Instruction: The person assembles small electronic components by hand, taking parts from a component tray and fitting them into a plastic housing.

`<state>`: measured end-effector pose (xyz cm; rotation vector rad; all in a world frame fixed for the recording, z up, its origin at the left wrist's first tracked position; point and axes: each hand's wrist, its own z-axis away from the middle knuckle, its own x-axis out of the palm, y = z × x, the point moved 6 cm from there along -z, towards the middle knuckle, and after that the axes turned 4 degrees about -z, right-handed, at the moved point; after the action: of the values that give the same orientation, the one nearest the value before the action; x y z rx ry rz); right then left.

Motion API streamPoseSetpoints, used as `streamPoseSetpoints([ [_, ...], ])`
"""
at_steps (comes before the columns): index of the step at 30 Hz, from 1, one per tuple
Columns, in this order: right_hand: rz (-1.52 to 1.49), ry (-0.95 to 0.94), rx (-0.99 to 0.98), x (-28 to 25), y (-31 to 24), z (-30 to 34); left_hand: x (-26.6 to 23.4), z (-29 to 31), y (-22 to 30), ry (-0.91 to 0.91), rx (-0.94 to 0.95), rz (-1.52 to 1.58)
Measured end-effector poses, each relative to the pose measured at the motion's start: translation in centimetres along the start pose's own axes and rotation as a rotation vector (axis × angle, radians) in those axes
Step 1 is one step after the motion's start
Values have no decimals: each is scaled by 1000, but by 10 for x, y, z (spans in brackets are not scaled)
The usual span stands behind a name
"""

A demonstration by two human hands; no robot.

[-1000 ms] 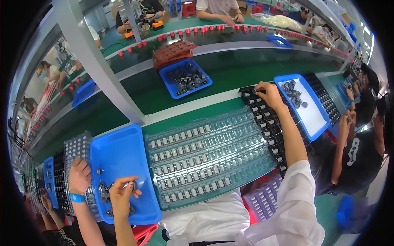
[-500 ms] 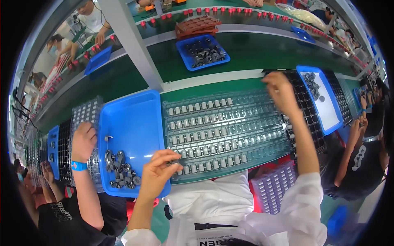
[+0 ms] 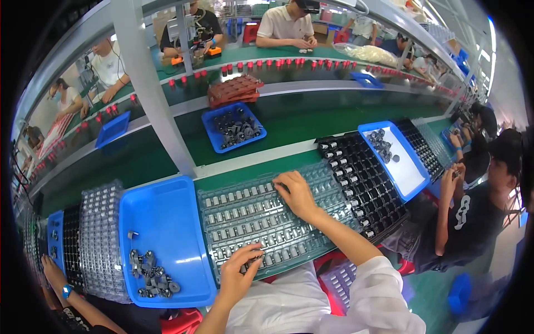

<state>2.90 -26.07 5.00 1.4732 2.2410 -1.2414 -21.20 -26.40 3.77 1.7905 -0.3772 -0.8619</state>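
- Clear tray (image 3: 326,186), biggest in reach: thin, glossy, ribbed plastic, so a bumped edge could jolt whole rows loose.
- Just left, the blue bin (image 3: 161,217): smooth, round-cornered; its irregular dark metal parts (image 3: 149,273) lie heaped and might snag on lifting.
- Right hand (image 3: 297,196): fingertips bunched at the top row's end; can't tell whether they grip anything. A brush could unseat neighbours.
- Left hand (image 3: 238,273): curled over the near rows, hold unclear.
- Silvery cylinders (image 3: 231,197): slick, rounded, pocketed in the clear tray; haste could leave one crooked.

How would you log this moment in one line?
left hand: over clear tray, near edge | right hand: at metal parts, far row | blue tray: beside clear tray
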Motion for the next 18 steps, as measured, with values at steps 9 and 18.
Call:
streamPoseSetpoints([
  [9, -522, -81, 348, -11, -48, -4, 1, -6, -9, 43, -192, 365],
  [18, -895, -89, 512, -22, -91, 57, -14, -14, 14, 56, -83, 274],
])
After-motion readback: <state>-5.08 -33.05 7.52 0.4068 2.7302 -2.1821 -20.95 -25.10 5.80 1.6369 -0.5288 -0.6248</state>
